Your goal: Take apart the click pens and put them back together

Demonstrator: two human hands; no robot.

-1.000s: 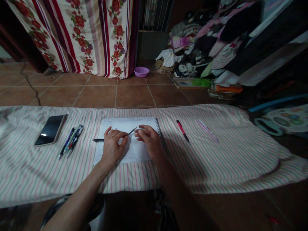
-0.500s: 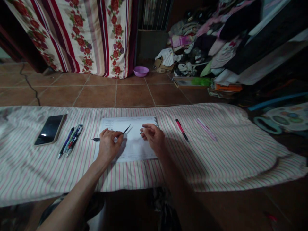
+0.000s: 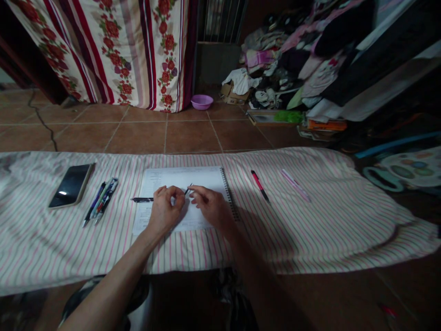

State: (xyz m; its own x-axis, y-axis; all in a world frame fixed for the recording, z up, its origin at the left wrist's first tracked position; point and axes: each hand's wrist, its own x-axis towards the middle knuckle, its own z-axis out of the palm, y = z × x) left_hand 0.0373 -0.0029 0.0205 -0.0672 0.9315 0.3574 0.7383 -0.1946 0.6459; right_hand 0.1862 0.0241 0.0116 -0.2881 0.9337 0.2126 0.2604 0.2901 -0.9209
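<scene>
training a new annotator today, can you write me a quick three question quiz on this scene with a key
1. True or false: the red-and-black pen lies on the striped cloth, apart from the notebook.

2. Which of these is nearest the left hand? a) the phone b) the black pen c) the purple bowl

3. Fill in the blank: part of a slim dark stick shows between the left hand and the ____.

Key: 1. True. 2. b. 3. right hand.
</scene>
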